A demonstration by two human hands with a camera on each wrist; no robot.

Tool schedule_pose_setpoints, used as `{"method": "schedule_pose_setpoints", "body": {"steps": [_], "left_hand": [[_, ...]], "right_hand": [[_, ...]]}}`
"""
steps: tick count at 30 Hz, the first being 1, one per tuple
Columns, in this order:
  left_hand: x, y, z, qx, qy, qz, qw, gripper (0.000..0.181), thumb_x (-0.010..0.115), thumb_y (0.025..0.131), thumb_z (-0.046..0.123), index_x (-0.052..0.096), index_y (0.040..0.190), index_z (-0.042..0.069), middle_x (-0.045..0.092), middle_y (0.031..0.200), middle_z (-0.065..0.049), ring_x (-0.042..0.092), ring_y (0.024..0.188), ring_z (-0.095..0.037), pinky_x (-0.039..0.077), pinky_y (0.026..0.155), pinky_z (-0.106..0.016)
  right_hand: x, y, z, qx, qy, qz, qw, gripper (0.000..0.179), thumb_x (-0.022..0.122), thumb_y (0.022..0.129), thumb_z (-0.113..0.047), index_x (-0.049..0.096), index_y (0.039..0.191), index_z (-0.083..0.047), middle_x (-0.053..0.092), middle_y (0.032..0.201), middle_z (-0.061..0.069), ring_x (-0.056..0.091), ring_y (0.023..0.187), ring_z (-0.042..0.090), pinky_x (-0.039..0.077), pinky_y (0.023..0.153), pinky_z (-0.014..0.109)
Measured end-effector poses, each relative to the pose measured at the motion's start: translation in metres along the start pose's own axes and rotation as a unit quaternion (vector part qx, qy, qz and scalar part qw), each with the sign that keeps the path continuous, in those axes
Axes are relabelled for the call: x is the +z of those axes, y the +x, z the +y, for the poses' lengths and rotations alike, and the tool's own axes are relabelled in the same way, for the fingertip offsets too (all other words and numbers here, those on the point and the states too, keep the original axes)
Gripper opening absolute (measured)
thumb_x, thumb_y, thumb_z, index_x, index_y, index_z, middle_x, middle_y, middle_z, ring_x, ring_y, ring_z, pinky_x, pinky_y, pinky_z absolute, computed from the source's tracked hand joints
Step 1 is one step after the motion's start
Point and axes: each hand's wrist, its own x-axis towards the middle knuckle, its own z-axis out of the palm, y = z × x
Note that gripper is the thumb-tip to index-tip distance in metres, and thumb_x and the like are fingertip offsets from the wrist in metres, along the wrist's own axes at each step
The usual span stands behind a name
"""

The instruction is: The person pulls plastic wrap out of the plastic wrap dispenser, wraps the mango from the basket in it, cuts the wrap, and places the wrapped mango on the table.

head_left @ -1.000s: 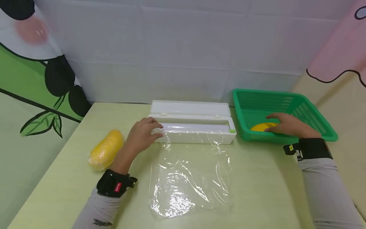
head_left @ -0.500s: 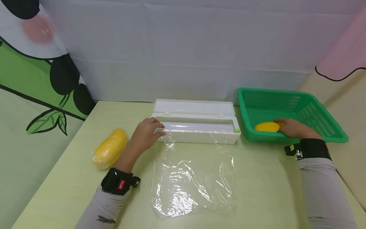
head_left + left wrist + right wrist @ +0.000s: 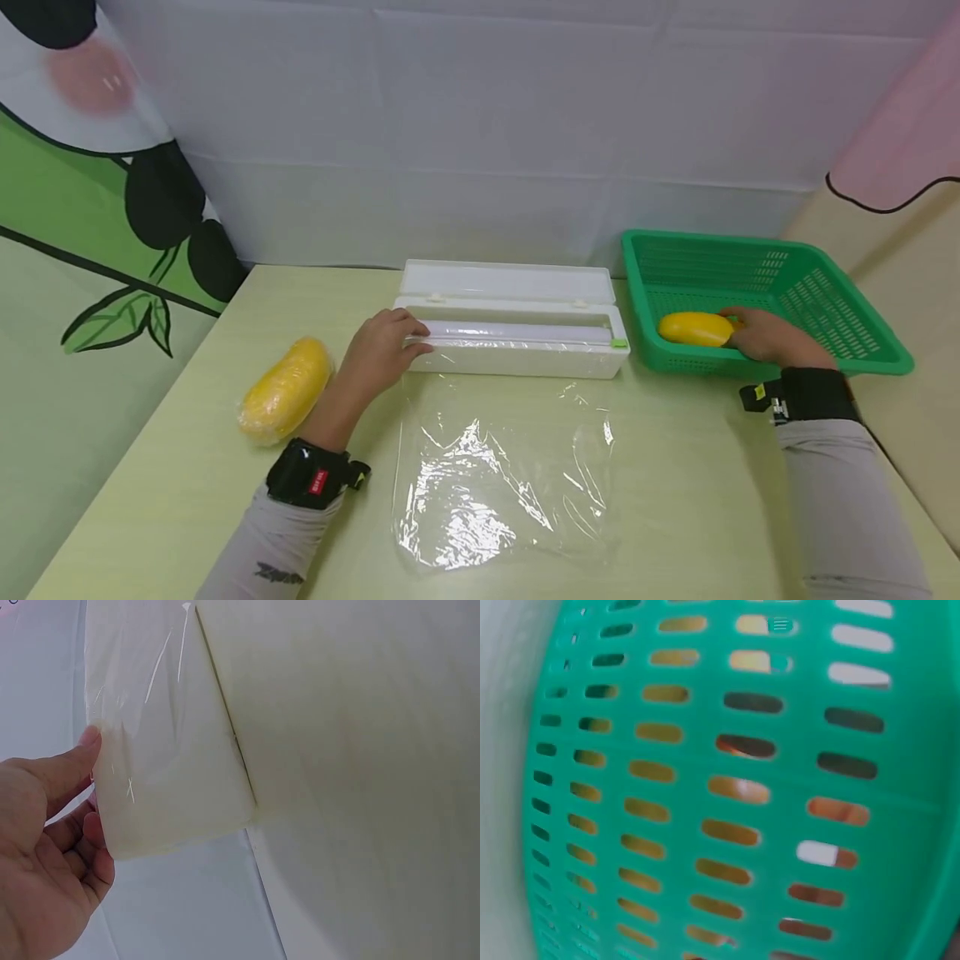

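My left hand (image 3: 380, 353) pinches the near left corner of the white cling film box (image 3: 517, 362); in the left wrist view the thumb lies against its film-covered front face. The box's lid stands up at the back, with the roll (image 3: 517, 332) inside. From the box a sheet of clear cling film (image 3: 495, 492) runs down over the table, wrinkled and shiny. My right hand (image 3: 776, 337) reaches into the green basket (image 3: 705, 236) and grips the right end of a yellow mango (image 3: 693, 328). In the right wrist view the basket's slotted wall (image 3: 780, 780) hides most of the hand.
Another yellow mango (image 3: 285, 390), wrapped in film, lies on the table left of my left forearm. A pale cloth wall (image 3: 487, 217) stands along the table's back edge. The basket's near rim passes under my right wrist.
My right hand, earlier spread over the mango, now has its fingers round the right end, and more of the fruit shows above the rim. The left hand stays at the box.
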Motion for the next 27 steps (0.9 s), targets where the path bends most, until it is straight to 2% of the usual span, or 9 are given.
{"method": "schedule_pose_setpoints", "body": {"steps": [4,6,11,14,19,27], "left_hand": [[0.000,0.002,0.000,-0.008,0.000,-0.002,1.0000,0.023,0.079,0.085,0.021,0.075,0.101,0.005,0.069,0.098,-0.007,0.060,0.092,-0.028,0.049,0.081,-0.042],[0.000,0.002,0.000,-0.012,0.001,-0.001,0.9999,0.023,0.079,0.086,0.022,0.075,0.101,0.005,0.069,0.098,-0.006,0.060,0.092,-0.028,0.049,0.081,-0.042],[0.002,0.001,0.001,-0.016,0.004,0.000,0.9999,0.023,0.080,0.085,0.023,0.075,0.100,0.006,0.069,0.097,-0.005,0.060,0.091,-0.027,0.050,0.079,-0.042],[0.004,0.001,0.000,-0.014,0.002,0.002,0.9999,0.023,0.080,0.085,0.023,0.075,0.100,0.006,0.069,0.096,-0.005,0.060,0.089,-0.027,0.049,0.079,-0.041],[0.006,0.001,-0.001,-0.011,0.001,0.012,0.9999,0.023,0.081,0.084,0.022,0.075,0.099,0.006,0.069,0.095,-0.005,0.060,0.088,-0.027,0.050,0.078,-0.042],[0.008,0.002,-0.002,-0.011,0.011,0.014,0.9998,0.023,0.080,0.084,0.023,0.075,0.099,0.006,0.069,0.095,-0.005,0.060,0.089,-0.027,0.049,0.080,-0.042]], "right_hand": [[0.001,-0.005,-0.002,-0.003,0.004,0.061,0.9981,0.073,0.062,0.097,-0.025,0.027,0.148,0.012,0.042,0.133,0.040,0.047,0.100,0.045,0.040,0.081,0.055],[0.003,-0.008,-0.005,-0.015,0.001,0.098,0.9950,0.080,0.068,0.094,-0.032,0.029,0.148,0.012,0.046,0.130,0.037,0.048,0.100,0.044,0.040,0.081,0.056],[0.008,-0.016,-0.010,-0.043,-0.005,0.186,0.9815,0.082,0.072,0.092,-0.035,0.033,0.146,0.011,0.046,0.130,0.037,0.044,0.109,0.050,0.038,0.085,0.064],[0.009,-0.019,-0.014,-0.056,0.002,0.226,0.9726,0.080,0.072,0.092,-0.034,0.034,0.147,0.010,0.044,0.132,0.039,0.041,0.113,0.053,0.036,0.087,0.066],[0.006,-0.026,-0.033,-0.074,0.024,0.257,0.9634,0.081,0.071,0.092,-0.039,0.034,0.150,0.005,0.042,0.137,0.037,0.040,0.114,0.050,0.035,0.086,0.062],[0.006,-0.044,-0.081,-0.095,0.043,0.268,0.9577,0.081,0.073,0.090,-0.042,0.037,0.151,-0.003,0.044,0.137,0.033,0.042,0.113,0.047,0.036,0.086,0.062]]}}
